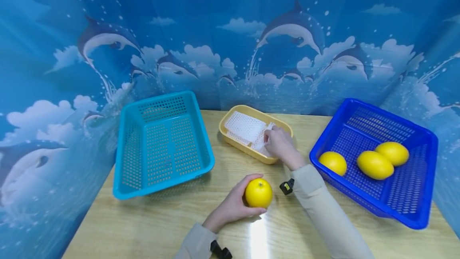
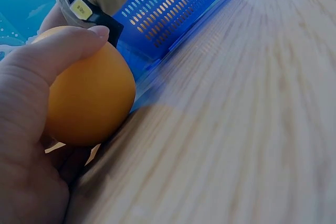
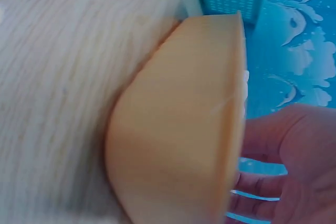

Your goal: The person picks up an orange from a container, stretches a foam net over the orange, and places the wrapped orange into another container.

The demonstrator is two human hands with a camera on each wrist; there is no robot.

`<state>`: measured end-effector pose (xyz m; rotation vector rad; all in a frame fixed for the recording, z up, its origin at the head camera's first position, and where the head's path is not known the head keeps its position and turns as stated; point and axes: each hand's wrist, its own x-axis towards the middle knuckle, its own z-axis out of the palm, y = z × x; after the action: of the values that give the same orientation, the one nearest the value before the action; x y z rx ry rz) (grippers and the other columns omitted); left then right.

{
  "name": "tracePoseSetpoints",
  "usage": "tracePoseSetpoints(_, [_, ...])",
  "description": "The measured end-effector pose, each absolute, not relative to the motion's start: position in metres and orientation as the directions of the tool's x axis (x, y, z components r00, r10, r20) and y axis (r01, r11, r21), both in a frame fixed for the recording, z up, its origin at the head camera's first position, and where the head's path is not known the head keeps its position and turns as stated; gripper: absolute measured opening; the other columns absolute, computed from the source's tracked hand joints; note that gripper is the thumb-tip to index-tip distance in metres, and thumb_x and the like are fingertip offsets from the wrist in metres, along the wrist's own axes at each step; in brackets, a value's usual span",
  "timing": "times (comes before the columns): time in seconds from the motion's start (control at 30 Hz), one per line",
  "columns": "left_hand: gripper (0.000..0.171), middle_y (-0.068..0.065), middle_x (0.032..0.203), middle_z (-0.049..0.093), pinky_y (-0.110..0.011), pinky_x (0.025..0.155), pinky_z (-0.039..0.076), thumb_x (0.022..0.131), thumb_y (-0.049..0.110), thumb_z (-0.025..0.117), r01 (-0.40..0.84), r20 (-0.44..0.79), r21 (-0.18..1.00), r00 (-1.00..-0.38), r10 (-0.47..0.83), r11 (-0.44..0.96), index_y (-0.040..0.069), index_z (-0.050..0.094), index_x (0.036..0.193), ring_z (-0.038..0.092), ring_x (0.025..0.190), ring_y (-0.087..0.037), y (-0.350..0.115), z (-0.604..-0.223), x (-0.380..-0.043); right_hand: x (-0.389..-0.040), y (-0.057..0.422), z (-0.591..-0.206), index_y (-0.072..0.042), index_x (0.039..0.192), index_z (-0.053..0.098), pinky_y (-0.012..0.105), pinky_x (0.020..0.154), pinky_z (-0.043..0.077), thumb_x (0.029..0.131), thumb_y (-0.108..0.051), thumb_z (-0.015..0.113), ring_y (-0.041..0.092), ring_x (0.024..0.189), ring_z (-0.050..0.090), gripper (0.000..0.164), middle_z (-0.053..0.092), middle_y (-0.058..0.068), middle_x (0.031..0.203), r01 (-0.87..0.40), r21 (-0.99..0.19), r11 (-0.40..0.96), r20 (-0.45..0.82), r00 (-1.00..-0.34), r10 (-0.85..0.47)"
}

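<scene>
My left hand (image 1: pixel 238 201) holds a smooth, round yellow fruit (image 1: pixel 258 193) low over the wooden table, thumb on one side and fingers on the other. In the left wrist view the thumb lies across the top of this fruit (image 2: pixel 92 95). Further back, my right hand (image 1: pixel 280 143) reaches into a small yellow tray (image 1: pixel 233 143) and pinches a white foam net (image 1: pixel 270 126). More white foam nets (image 1: pixel 244 126) lie flat in the tray's left part. In the right wrist view the tray wall (image 3: pixel 173 124) hides the fingertips.
A teal perforated basket (image 1: pixel 163 187) stands on the left, with no fruit visible in it. At the right, a blue perforated basket (image 1: pixel 373 207) contains three yellow fruits (image 1: pixel 375 165). Behind the table (image 1: pixel 143 227) hangs a dolphin-print curtain (image 1: pixel 215 11).
</scene>
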<state>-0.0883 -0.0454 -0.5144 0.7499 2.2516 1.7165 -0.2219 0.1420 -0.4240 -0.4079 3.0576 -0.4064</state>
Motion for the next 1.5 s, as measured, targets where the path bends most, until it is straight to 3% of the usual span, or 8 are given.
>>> tracePoseSetpoints(0.17, [0.087,0.005,0.143,0.049,-0.044,0.108,0.038,0.075,0.025,0.087,0.266,0.137,0.946,-0.845,0.517,0.184,0.021,0.039,0.148,0.052,0.125,-0.014,-0.045,-0.514,-0.088,-0.216,0.144,-0.409,-0.006,0.083,0.065,0.035,0.061,0.045,0.082,0.000,0.067,0.027,0.075,0.052,0.006,0.052,0.011,0.087,-0.211,-0.309,0.927,0.008,-0.975,-0.220])
tracePoseSetpoints(0.47, [0.087,0.006,0.143,0.049,-0.045,0.108,0.039,0.076,0.025,0.087,0.274,0.139,0.943,-0.842,0.521,0.191,0.023,0.039,0.148,0.051,0.125,-0.014,-0.045,-0.513,-0.089,-0.203,0.147,-0.381,0.000,0.094,0.067,0.039,0.067,0.050,0.083,0.004,0.063,0.030,0.083,0.056,0.013,0.059,0.016,0.095,-0.176,-0.352,0.919,0.055,-0.984,-0.168])
tracePoseSetpoints(0.77, [0.089,0.003,0.142,0.049,-0.044,0.107,0.039,0.076,0.024,0.086,0.290,0.158,0.941,-0.834,0.528,0.176,0.018,0.036,0.150,0.052,0.123,-0.014,-0.046,-0.515,-0.089,-0.194,0.157,-0.361,-0.001,0.098,0.068,0.041,0.064,0.050,0.087,-0.001,0.064,0.030,0.080,0.057,0.012,0.063,0.017,0.099,-0.219,-0.416,0.883,0.134,-0.975,-0.179])
tracePoseSetpoints(1.07, [0.091,0.000,0.145,0.046,-0.045,0.108,0.038,0.078,0.029,0.085,0.290,0.159,0.940,-0.839,0.520,0.180,0.015,0.033,0.151,0.051,0.125,-0.015,-0.045,-0.518,-0.087,-0.179,0.172,-0.340,-0.005,0.103,0.066,0.045,0.079,0.053,0.094,-0.013,0.064,0.031,0.093,0.060,0.012,0.067,0.013,0.103,-0.202,-0.592,0.780,0.066,-0.977,-0.203])
tracePoseSetpoints(1.23, [0.084,-0.009,0.150,0.041,-0.046,0.111,0.035,0.084,0.033,0.077,0.274,0.153,0.947,-0.843,0.516,0.167,0.011,0.031,0.150,0.047,0.130,-0.019,-0.046,-0.516,-0.086,-0.170,0.176,-0.335,-0.005,0.103,0.066,0.044,0.080,0.054,0.095,-0.016,0.066,0.030,0.093,0.062,0.014,0.067,0.012,0.102,-0.220,-0.664,0.714,0.084,-0.971,-0.222])
tracePoseSetpoints(1.5, [0.064,-0.008,0.146,0.045,-0.037,0.112,0.033,0.095,0.030,0.053,0.134,0.097,0.990,-0.868,0.488,0.041,0.006,0.031,0.149,0.044,0.131,-0.020,-0.047,-0.512,-0.090,-0.152,0.177,-0.333,-0.006,0.100,0.067,0.035,0.073,0.055,0.094,-0.019,0.068,0.022,0.086,0.064,0.014,0.069,0.008,0.096,-0.251,-0.723,0.644,0.133,-0.965,-0.227])
